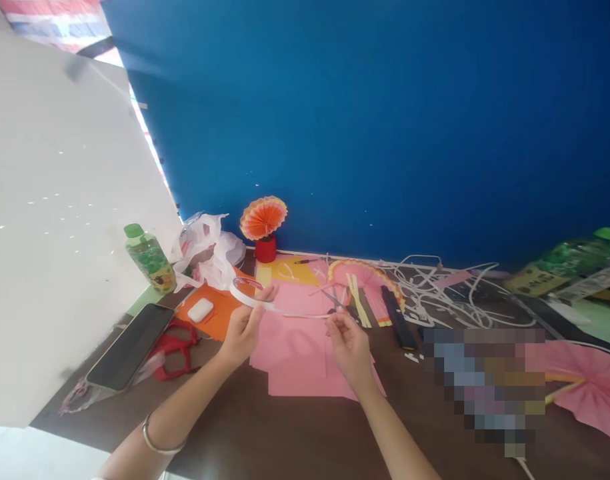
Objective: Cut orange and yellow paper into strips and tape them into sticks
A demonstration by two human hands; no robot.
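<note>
My left hand [244, 328] grips a white roll of tape [241, 293], tilted up so its ring shows. A narrow strip of tape [299, 315] stretches from the roll across to my right hand [348, 343], whose fingertips pinch its end. Both hands are above pink paper sheets [299, 373] stacked on the dark table. Just beyond my right hand lie scissors [335, 298], partly hidden, and pale yellow paper strips [355, 297]. A pleated pink paper fan with a yellow-orange edge [369, 280] is behind them.
To the left are a phone [131, 347], red-handled scissors [177, 350], a white case [201, 310], a green-capped bottle [151, 260] and a plastic bag [212, 243]. An orange paper fan [263, 219] stands at the wall. White cables [449, 293] tangle right of a black stick-like object [399, 320].
</note>
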